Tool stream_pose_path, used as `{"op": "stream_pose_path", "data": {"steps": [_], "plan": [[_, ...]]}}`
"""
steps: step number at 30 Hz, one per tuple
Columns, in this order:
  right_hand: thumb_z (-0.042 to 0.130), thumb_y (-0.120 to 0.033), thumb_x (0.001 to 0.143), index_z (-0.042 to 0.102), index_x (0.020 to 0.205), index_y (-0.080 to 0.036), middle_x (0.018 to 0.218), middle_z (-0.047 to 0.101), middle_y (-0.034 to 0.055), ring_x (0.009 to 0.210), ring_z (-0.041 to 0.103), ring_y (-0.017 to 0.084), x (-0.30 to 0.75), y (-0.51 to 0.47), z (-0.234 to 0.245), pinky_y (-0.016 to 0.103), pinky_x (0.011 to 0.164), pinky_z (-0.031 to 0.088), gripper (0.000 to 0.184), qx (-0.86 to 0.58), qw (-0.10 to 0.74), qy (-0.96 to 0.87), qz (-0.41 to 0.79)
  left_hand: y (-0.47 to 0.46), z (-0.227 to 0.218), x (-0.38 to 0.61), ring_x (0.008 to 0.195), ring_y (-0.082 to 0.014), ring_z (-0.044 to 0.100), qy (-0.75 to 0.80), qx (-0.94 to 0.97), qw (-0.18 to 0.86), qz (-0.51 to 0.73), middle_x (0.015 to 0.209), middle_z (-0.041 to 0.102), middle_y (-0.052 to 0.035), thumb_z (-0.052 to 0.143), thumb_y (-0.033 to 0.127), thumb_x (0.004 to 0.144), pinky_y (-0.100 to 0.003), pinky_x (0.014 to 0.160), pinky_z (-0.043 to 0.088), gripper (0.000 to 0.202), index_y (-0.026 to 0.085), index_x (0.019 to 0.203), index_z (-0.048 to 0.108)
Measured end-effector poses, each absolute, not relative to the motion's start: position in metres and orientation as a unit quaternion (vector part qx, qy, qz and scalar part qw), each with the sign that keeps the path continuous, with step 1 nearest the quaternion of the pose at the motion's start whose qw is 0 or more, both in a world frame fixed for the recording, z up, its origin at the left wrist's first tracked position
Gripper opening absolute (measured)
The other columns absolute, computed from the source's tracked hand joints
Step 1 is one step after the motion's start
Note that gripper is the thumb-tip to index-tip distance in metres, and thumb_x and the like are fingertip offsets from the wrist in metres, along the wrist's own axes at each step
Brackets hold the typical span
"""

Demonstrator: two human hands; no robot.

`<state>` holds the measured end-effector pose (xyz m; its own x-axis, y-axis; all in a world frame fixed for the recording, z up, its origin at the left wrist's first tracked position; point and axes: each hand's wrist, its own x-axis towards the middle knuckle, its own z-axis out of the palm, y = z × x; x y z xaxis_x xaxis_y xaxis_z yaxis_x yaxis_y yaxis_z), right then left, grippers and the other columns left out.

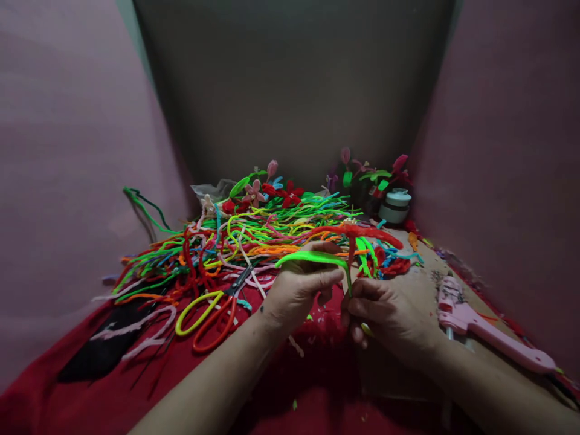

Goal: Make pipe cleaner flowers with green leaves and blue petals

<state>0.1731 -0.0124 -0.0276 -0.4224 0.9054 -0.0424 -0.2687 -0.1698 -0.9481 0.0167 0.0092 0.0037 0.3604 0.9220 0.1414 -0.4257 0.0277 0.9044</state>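
Note:
Between my two hands stands a pipe-cleaner flower (372, 233) with red fuzzy petals and a small pale centre on an upright stem. A bright green pipe-cleaner leaf (312, 258) arches out from the stem to the left. My left hand (302, 289) is closed, thumb and fingers pinching the stem where the leaf joins it. Lower down, my right hand (378, 308) is closed with its fingertips around the stem's lower part. The stem's bottom end is mostly hidden by the right fingers.
A heap of coloured pipe cleaners (272, 232) spreads behind my hands. Scissors (226, 305) with yellow and red handles lie left, near a black flat object (109, 344). A pink glue gun (493, 335) rests on cardboard (421, 272) at right. A lidded jar (395, 206) and finished flowers (290, 194) stand behind.

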Motion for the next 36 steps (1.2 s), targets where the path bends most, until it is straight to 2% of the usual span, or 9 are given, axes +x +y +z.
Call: {"op": "stream_pose_path", "data": {"steps": [4,8,13,18,21,23,26,31,36], "plan": [[0.070,-0.030,0.070,0.054,0.066,-0.014,0.059,0.066,0.0020,0.041,0.057,0.008,0.172,-0.014,-0.028,0.016,0.038,0.042,0.022,-0.303,0.422,-0.474,0.711,0.011,0.000,0.017,0.045,-0.0026,0.039,0.261,0.466,0.658,0.530,0.055,0.047,0.0061,0.070,0.017,0.066,-0.017,0.044,0.029,0.019,0.015,0.083,0.062],[0.070,-0.027,0.070,0.051,0.064,-0.015,0.055,0.066,0.0016,0.037,0.056,0.008,0.171,-0.015,-0.026,0.015,0.035,0.043,0.023,-0.287,0.419,-0.443,0.739,0.013,-0.004,0.018,0.045,-0.0050,0.045,0.266,0.509,0.598,0.559,0.053,0.053,0.0039,0.069,0.017,0.067,-0.019,0.045,0.034,0.011,0.015,0.077,0.065],[0.070,-0.029,0.070,0.052,0.062,-0.014,0.053,0.065,0.0007,0.033,0.054,0.007,0.171,-0.014,-0.027,0.014,0.031,0.040,0.024,-0.288,0.412,-0.422,0.754,0.018,-0.004,0.016,0.047,-0.0061,0.050,0.260,0.519,0.573,0.578,0.060,0.060,0.0010,0.072,0.017,0.063,-0.019,0.044,0.036,0.008,0.015,0.069,0.067],[0.070,-0.031,0.068,0.054,0.063,-0.014,0.055,0.064,0.0002,0.034,0.053,0.007,0.169,-0.012,-0.027,0.015,0.032,0.040,0.024,-0.308,0.417,-0.430,0.739,0.021,-0.002,0.010,0.046,-0.0055,0.048,0.283,0.538,0.573,0.550,0.059,0.059,0.0017,0.073,0.020,0.062,-0.019,0.046,0.037,0.015,0.014,0.074,0.067],[0.068,-0.032,0.071,0.058,0.063,-0.013,0.057,0.064,0.0007,0.037,0.053,0.006,0.173,-0.010,-0.021,0.016,0.036,0.042,0.023,-0.344,0.432,-0.466,0.691,0.025,-0.002,0.008,0.047,-0.0057,0.047,0.284,0.521,0.597,0.540,0.062,0.057,0.0027,0.073,0.021,0.062,-0.019,0.045,0.036,0.030,0.015,0.090,0.062],[0.067,-0.033,0.072,0.061,0.064,-0.013,0.058,0.064,0.0016,0.038,0.052,0.006,0.182,-0.005,-0.014,0.017,0.037,0.042,0.023,-0.373,0.456,-0.488,0.644,0.029,-0.005,0.007,0.044,-0.0049,0.044,0.295,0.506,0.609,0.535,0.063,0.055,0.0036,0.072,0.023,0.062,-0.019,0.042,0.033,0.035,0.015,0.093,0.059],[0.068,-0.032,0.071,0.063,0.067,-0.013,0.061,0.063,0.0023,0.041,0.053,0.007,0.205,0.009,-0.002,0.018,0.039,0.043,0.020,-0.413,0.499,-0.515,0.562,0.034,-0.011,0.008,0.039,-0.0034,0.040,0.339,0.527,0.610,0.485,0.057,0.051,0.0046,0.069,0.027,0.066,-0.018,0.039,0.029,0.026,0.012,0.085,0.059],[0.072,-0.032,0.066,0.067,0.073,-0.014,0.057,0.059,0.0021,0.042,0.049,0.008,0.251,0.051,0.015,0.020,0.038,0.042,0.020,-0.529,0.499,-0.517,0.452,0.032,-0.015,0.012,0.041,-0.0039,0.041,0.382,0.575,0.599,0.405,0.055,0.051,0.0033,0.065,0.026,0.066,-0.017,0.038,0.028,0.023,0.009,0.080,0.061],[0.076,-0.025,0.060,0.065,0.060,-0.012,0.047,0.056,0.0018,0.035,0.043,0.007,0.279,0.093,0.018,0.021,0.034,0.037,0.017,-0.614,0.468,-0.506,0.384,0.027,-0.020,0.017,0.036,-0.0042,0.039,0.395,0.596,0.595,0.367,0.050,0.048,0.0058,0.061,0.024,0.064,-0.017,0.035,0.027,0.018,0.011,0.076,0.059]]}}
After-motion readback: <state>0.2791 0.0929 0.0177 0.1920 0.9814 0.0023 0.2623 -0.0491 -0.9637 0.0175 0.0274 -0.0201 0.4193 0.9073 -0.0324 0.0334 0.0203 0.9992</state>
